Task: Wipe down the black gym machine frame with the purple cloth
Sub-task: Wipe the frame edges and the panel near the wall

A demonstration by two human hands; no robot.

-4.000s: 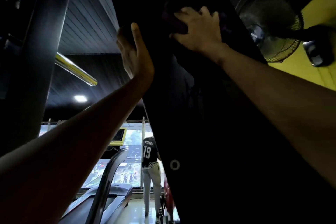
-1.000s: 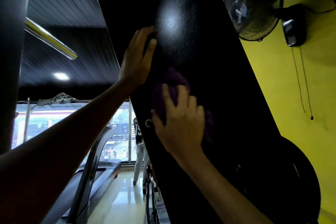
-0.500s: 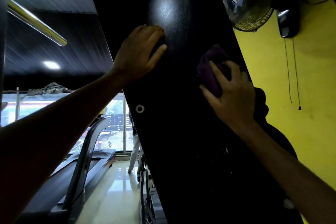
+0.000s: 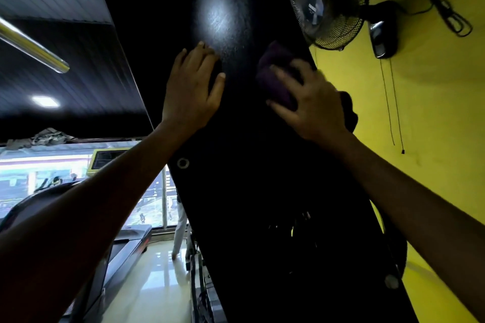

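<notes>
Right hand (image 4: 312, 102) presses the bunched purple cloth (image 4: 275, 78), fingers curled over it, vs the right edge of the tall matte-black gym machine frame (image 4: 249, 191), prob. to scrub there, w/ left hand (image 4: 193, 86) flat & released on the panel, likely bracing.

Left hand (image 4: 193, 92) flat on black frame (image 4: 236, 191), right hand (image 4: 312, 102) over purple cloth (image 4: 273, 78) near its right edge.
</notes>
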